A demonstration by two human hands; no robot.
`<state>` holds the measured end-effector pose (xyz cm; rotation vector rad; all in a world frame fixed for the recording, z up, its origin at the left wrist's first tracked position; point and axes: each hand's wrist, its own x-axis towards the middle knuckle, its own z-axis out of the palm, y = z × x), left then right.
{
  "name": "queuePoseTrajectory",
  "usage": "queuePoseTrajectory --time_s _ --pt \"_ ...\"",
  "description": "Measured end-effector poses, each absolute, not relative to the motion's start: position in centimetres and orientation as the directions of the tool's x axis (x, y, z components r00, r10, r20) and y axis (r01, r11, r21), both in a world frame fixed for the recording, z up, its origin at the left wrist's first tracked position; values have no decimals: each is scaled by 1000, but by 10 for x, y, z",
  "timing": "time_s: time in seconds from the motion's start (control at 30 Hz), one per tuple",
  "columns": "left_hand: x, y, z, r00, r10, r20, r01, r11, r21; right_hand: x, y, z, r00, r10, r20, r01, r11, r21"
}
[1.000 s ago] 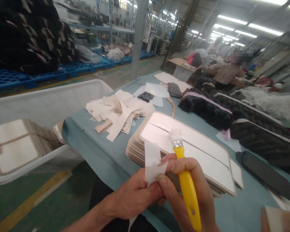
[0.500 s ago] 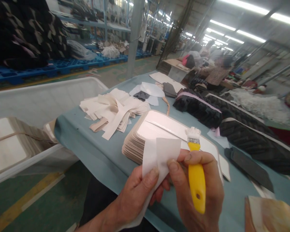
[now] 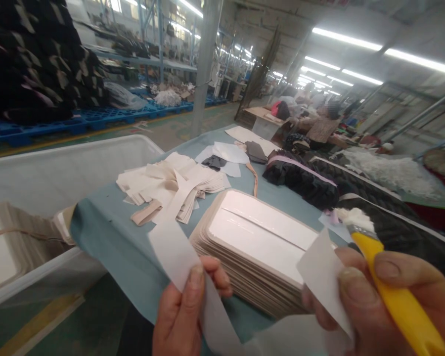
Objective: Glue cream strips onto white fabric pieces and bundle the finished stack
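Between the thumb and fingers of my left hand (image 3: 193, 301) is a pale strip (image 3: 172, 252), its upper end pointing toward the stack. My right hand (image 3: 396, 296) grips a yellow-handled paintbrush (image 3: 389, 282) with white paste on its bristles. The same hand pinches another strip end (image 3: 324, 272). Pale material sags low between both hands; I cannot tell whether it is one strip or two. Just beyond them lies a thick stack of rounded boards (image 3: 241, 222), the top one white and glossy with a line along it.
A heap of loose cream strips (image 3: 170, 183) lies left of the stack on the blue-green table cover (image 3: 122, 247). Bundled black pieces (image 3: 300, 178) line the right side. A white bin (image 3: 126, 153) holding more boards stands at the left. A person (image 3: 322, 123) works farther back.
My hands have moved apart, left hand to the left and right hand to the right with the brush. The strip ends, together before, are now separated, and more of the stack shows.
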<state>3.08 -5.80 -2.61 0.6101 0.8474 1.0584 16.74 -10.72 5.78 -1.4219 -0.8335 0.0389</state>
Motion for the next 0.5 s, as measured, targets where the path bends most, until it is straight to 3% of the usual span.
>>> queuePoseTrajectory --time_s 0.07,0.13,0.23,0.37,0.43,0.5 --pt "19 -40 -27 242 943 -229 -553 328 766 186 -98 70 710 523 472 520 64 -852" --pt "11 -23 -28 295 934 -202 -547 338 766 199 -87 77 635 632 443 613 -63 -788" --pt "6 -7 -25 395 887 -241 -502 427 752 206 -69 76 544 762 352 676 -148 -722" --pt "6 4 -27 397 862 -316 -421 477 771 209 -54 65 542 800 259 680 -237 -693" --pt "5 9 -34 356 894 -273 -375 404 834 216 -51 61 485 845 224 718 -239 -654" --pt "2 14 -42 299 944 -137 -299 229 926 224 -48 61 430 881 198 752 -228 -618"
